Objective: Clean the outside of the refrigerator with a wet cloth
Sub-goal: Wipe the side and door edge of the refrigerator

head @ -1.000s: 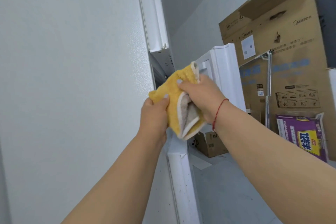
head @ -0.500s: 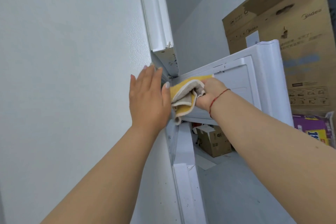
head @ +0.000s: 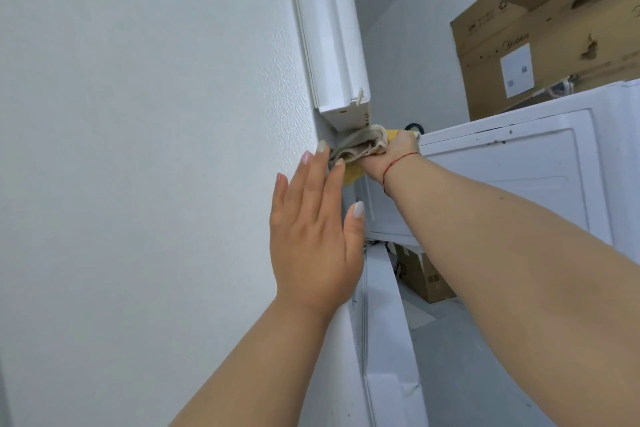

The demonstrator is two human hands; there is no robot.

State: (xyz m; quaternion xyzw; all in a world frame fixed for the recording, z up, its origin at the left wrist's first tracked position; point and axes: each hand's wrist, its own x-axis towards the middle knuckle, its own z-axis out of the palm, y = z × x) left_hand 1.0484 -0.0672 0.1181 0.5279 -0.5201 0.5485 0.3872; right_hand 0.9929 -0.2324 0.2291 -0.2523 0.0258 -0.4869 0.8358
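Head view: crumpled yellow-and-beige cloth [head: 360,146]

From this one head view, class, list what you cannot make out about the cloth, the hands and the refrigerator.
- Cloth: whether it is wet cannot be seen, and much of it is bunched inside the right hand.
- Right hand's fingers: hidden behind the cloth and the hand's back.
- Left hand: its palm faces the refrigerator side, so contact cannot be confirmed.
- Refrigerator: top and bottom cut off by the frame edges.
- Cardboard box: small print unreadable.

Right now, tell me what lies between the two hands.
The head view shows the folded cloth between them: the right hand grips it, and the left hand's fingertips reach its edge.
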